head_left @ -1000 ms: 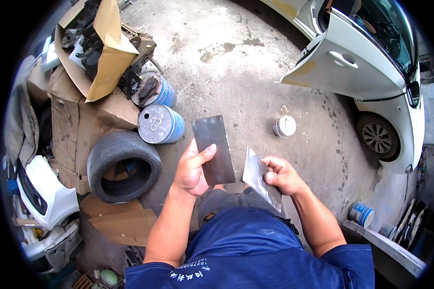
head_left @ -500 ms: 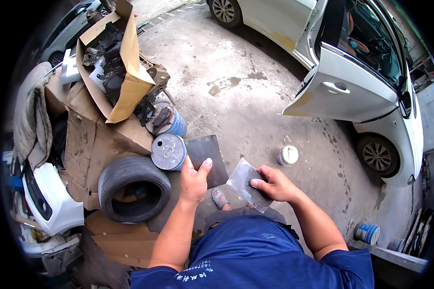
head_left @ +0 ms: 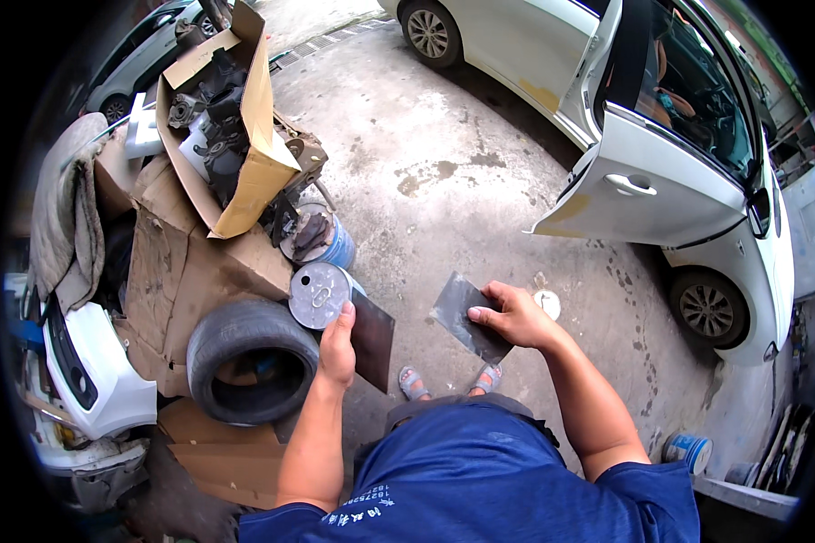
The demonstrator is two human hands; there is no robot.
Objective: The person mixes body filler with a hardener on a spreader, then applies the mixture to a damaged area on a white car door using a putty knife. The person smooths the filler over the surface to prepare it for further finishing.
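Note:
My left hand (head_left: pixel 338 350) is closed on the edge of a dark, flat rectangular plate (head_left: pixel 372 345), its thumb pointing up along the near face. The plate is tilted and stands beside a round tin with a grey lid (head_left: pixel 318 294). To the right, my right hand (head_left: pixel 513 317) grips a thin dark grey spreader (head_left: pixel 469 317), with the thumb flat on top and the fingers behind. Pale smears show on the spreader's far left corner. The two sheets are apart, both held above the concrete floor. Behind my right hand a small white tub (head_left: pixel 547 304) is partly hidden.
A white car with its door (head_left: pixel 638 176) open stands at right, yellowish patches on its panels. At left are a tyre (head_left: pixel 252 362), a cardboard box of black parts (head_left: pixel 244 172), a white bumper (head_left: pixel 109 362) and a blue tin (head_left: pixel 335 242). Another tin (head_left: pixel 688 451) lies lower right.
Both sheets have moved apart. The left plate has come lower and left and turned more edge-on. My right hand has risen slightly, turning the spreader's face. The view has shifted a little.

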